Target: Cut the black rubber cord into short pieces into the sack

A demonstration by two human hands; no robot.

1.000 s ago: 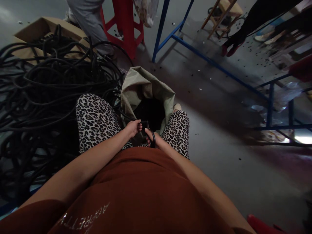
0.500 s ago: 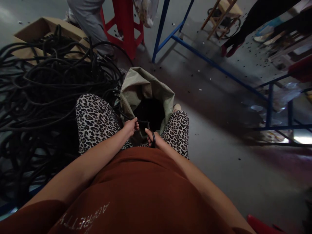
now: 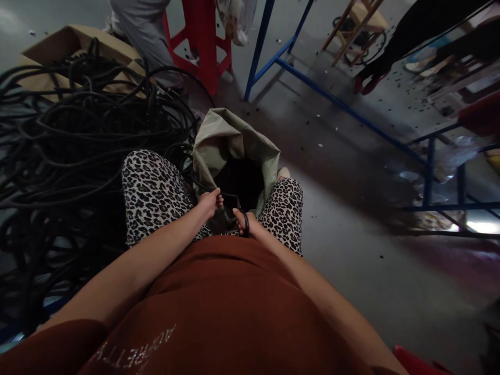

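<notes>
A seated person in a rust-red top and leopard-print trousers works over an open green sack (image 3: 234,140) that stands on the concrete floor between the knees, its mouth gaping toward the lap, apparently so whatever leaves the hands can fall straight in.

Left of the sack, a great tangle of black rubber hose (image 3: 78,140) is heaped on the floor within arm's reach, some of it draped over a flattened cardboard box (image 3: 74,44); one strand runs out of the pile to the sack's near rim.

At that rim the left hand (image 3: 210,202) is closed around the strand, fingers curled over it, holding it level above the dark opening. Just right of it, also over the near edge of the sack, the right hand (image 3: 246,223) is clenched through the loop handle of a pair of black scissors (image 3: 239,211), whose blades point toward the held strand; whether the blades are parted or closed is too dark to tell. The two hands sit close but do not touch, leaving a short span of hose between them.

Beyond the sack stand a red stool (image 3: 203,36) and another person's grey trouser leg (image 3: 144,31). Right of the sack, a blue metal frame (image 3: 332,99) crosses the floor, with a second person's dark leg and red shoe (image 3: 367,83) farther off.
</notes>
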